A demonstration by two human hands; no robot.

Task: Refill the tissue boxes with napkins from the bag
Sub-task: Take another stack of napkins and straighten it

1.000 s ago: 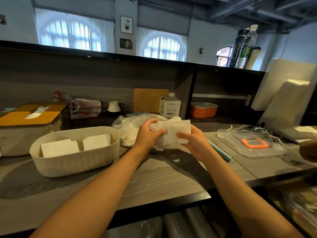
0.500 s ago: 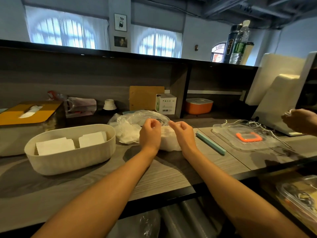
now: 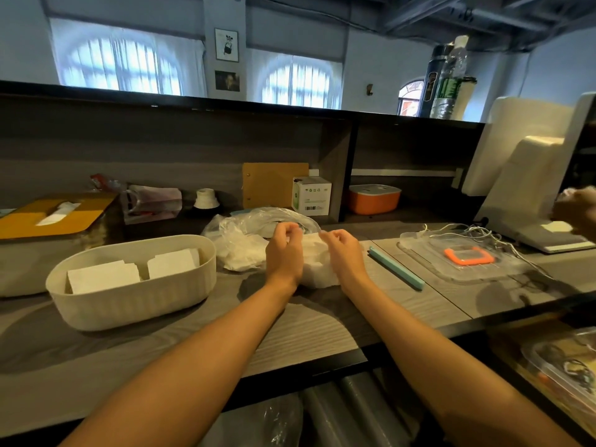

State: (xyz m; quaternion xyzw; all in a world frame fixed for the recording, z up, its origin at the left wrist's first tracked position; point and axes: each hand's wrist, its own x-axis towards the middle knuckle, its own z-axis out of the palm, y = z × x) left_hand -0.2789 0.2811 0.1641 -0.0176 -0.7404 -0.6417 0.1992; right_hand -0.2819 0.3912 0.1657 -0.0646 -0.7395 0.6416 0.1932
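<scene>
Bare counter [image 3: 322, 330] (tub [image 3: 135, 304] leftward) ahead

Backlit windows [image 3: 122, 67] glare; dim counter, warped edges.

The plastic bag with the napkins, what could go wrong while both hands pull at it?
The thin plastic bag could tear where the left hand and right hand pinch its rim. The loose napkins under the hands might get crumpled. The open tissue box sits close beside the left forearm, so it could get nudged.
</scene>
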